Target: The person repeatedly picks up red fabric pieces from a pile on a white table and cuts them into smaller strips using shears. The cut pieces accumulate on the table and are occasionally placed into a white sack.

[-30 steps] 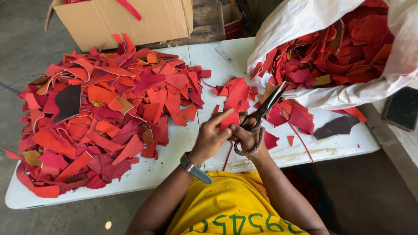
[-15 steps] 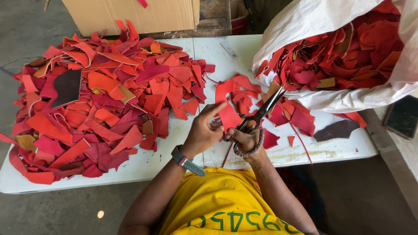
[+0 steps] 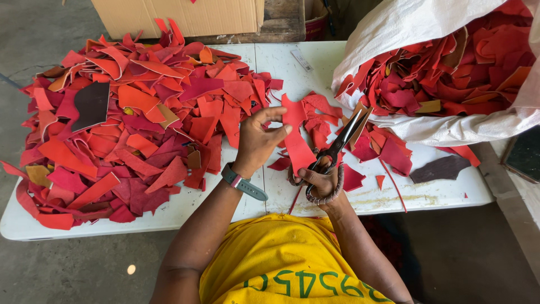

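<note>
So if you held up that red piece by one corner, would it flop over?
Probably only a little. The red piece stands fairly flat, pinched just at its top by the left hand, so it seems stiffish, like leather. It looks thin, so likely light. The scissors in the right hand suggest it cuts easily.

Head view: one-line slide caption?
Left hand holds a red leather piece while right hand works scissors over a white table.

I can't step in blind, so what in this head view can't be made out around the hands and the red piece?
- Scissors: handle loops hidden by the right hand.
- Red leather piece: its lower end is hidden behind the right hand; the left hand covers an edge.
- White sack: cut off by the top and right frame edges.
- Cardboard box: top cut off by the frame edge.
</note>
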